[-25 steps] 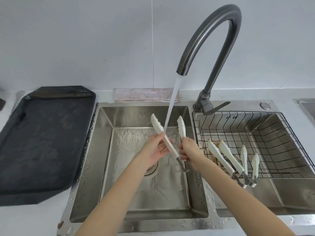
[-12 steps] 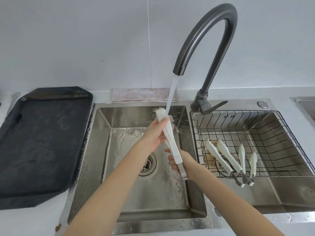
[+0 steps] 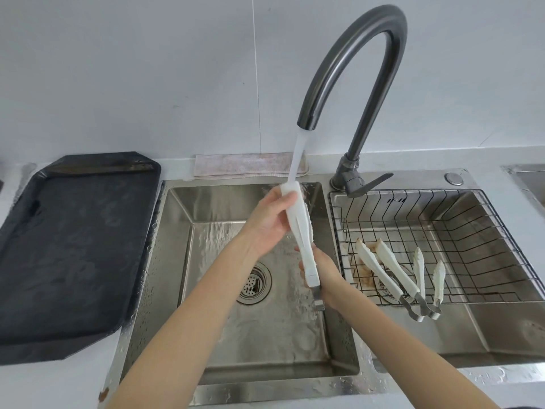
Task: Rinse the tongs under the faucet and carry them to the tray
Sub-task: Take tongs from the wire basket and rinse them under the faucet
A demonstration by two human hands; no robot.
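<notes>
The sink (image 3: 177, 261) is seen in brushed, wet steel, the faucet (image 3: 354, 54) in dark glossy metal. The tongs (image 3: 300, 231) are clad in matt white plastic. The tray (image 3: 73, 246) is finished matt black; the rack (image 3: 486, 231) is made of thin wire.

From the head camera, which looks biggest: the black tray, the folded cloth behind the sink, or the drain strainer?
1. Black tray, by far the largest.
2. Folded cloth.
3. Drain strainer, smallest, though it sits nearer the camera.

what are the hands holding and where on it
One pair of white tongs: the left hand grips the upper tip end, the right hand the lower handle near the metal hinge.
</notes>
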